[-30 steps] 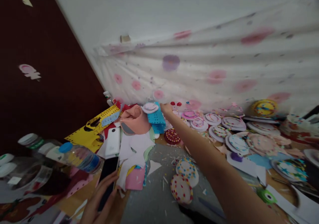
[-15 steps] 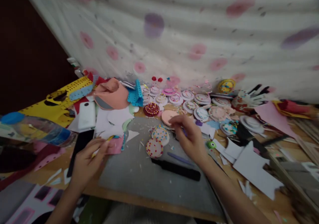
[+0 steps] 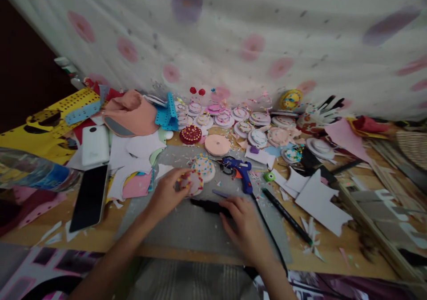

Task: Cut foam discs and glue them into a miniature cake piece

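My left hand (image 3: 170,189) is closed on the left edge of a pale round disc (image 3: 189,183) rimmed with red and yellow dots. Just behind it on the grey mat (image 3: 156,231) sits a white disc piece with blue and yellow dots (image 3: 203,166). The fingers of my right hand (image 3: 242,222) curl over the right end of a long black tool (image 3: 207,205), hiding that end; its exact kind cannot be made out. A slim purple stick (image 3: 220,194) lies beside those fingers. Behind them rests a blue glue gun (image 3: 243,172), its cord running toward my right forearm.
Many small decorated discs (image 3: 258,118) crowd the back, with a plain peach disc (image 3: 217,145) in front. At left are a phone (image 3: 89,198), a white device (image 3: 95,145), a bottle (image 3: 36,171) and foam sheets. A black marker (image 3: 287,215) and white scraps (image 3: 322,202) lie right.
My left hand has moved right, from holding a thin yellow item to the dotted disc. My right hand has come down from the peach disc to the black tool, uncovering the glue gun.
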The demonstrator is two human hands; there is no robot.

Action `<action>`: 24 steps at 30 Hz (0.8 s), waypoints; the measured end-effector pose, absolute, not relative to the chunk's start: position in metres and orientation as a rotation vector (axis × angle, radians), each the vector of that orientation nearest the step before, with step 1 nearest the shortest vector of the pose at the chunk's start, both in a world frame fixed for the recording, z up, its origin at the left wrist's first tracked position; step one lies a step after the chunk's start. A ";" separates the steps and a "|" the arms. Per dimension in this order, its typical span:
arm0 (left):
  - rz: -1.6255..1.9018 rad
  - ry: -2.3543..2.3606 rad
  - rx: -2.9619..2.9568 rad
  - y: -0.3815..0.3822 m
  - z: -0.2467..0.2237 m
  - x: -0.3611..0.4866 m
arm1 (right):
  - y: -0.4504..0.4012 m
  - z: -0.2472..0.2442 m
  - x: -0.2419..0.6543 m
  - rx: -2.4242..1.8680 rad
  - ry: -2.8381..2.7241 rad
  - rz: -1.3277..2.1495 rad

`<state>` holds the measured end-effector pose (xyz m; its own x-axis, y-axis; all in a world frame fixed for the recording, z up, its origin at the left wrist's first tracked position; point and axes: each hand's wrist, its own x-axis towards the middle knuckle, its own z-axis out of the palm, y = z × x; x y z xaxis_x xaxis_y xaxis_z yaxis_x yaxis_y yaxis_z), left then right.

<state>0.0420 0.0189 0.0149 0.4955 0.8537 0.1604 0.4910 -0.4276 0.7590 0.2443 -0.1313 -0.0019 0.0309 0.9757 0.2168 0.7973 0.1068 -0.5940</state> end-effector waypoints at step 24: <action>0.416 1.162 2.113 -0.026 -0.005 -0.048 | -0.105 -0.013 0.219 -1.699 -1.857 0.472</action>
